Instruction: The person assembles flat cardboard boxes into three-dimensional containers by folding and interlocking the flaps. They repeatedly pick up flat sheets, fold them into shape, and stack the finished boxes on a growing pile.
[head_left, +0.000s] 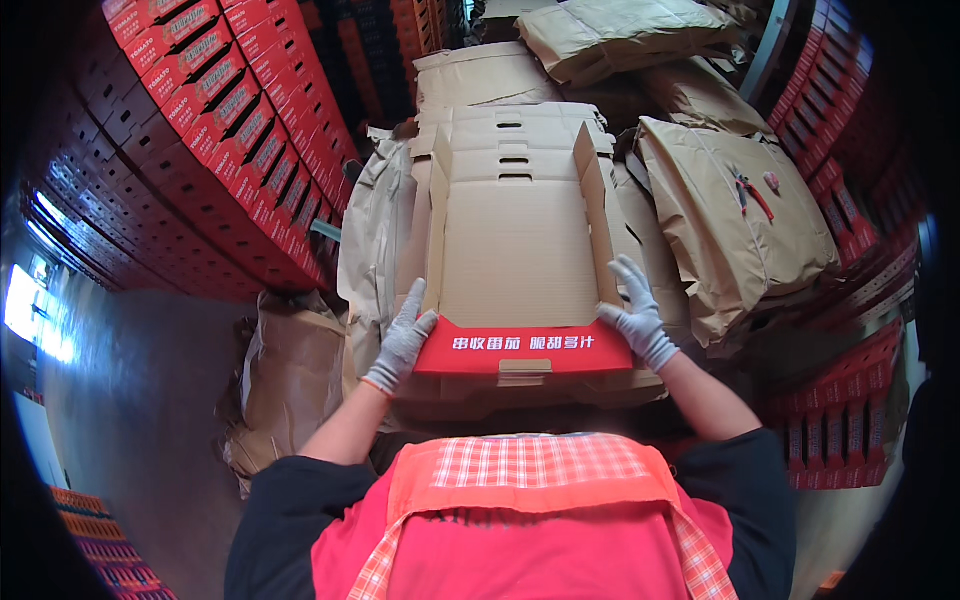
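In front of me lies a partly folded cardboard tray (518, 250), brown inside, with raised side walls and a red near panel (525, 350) bearing white lettering. My left hand (405, 340), in a pale grey glove, holds the tray's near left corner, thumb by the red panel and fingers along the outside of the side wall. At the near right corner my right hand (642, 320), gloved alike, grips in the same way, its fingers somewhat spread. The far end of the tray lies flat, over more cardboard sheets (510, 115) with slots.
Tall stacks of red trays (200, 120) rise on the left, with more red trays (835, 420) on the right. Paper-wrapped bundles (720, 220) lie right and behind. Red-handled pliers (755, 195) rest on one. Crumpled brown paper (290, 370) sits at left.
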